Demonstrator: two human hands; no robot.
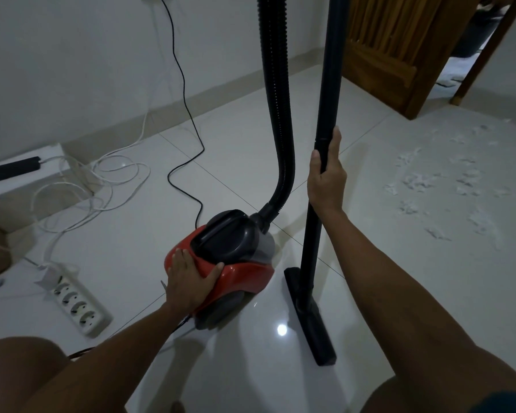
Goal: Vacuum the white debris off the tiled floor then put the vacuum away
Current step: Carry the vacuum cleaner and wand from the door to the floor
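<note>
Pressing down on the near end of the red vacuum with the left hand, palm flat on the red shell, thumb hooked round the edge. Likely reaching for the start button there, or just keeping the body from rolling. Gripping the black wand with the right hand, fingers curled round it about halfway up.

Sitting low on the tiled floor, near the middle, long way running from near-left to far-right. Pointing its hose end to the far right, where the ribbed black hose goes up and out of the top of the view. Standing almost straight up just right of the body, leaning a bit, its long way up and down. Held tall like that probably to keep it from falling while the other hand works below.

Resting flat on the floor at the bottom of the wand, the black floor head, long and thin, running near to far.

Lying well apart to the far right, the white debris, in little scattered clumps. None picked up yet, by the look of it.

Trailing off to the far left, a black power cord going up the wall. Near left, a white power strip among loose white cables.
</note>
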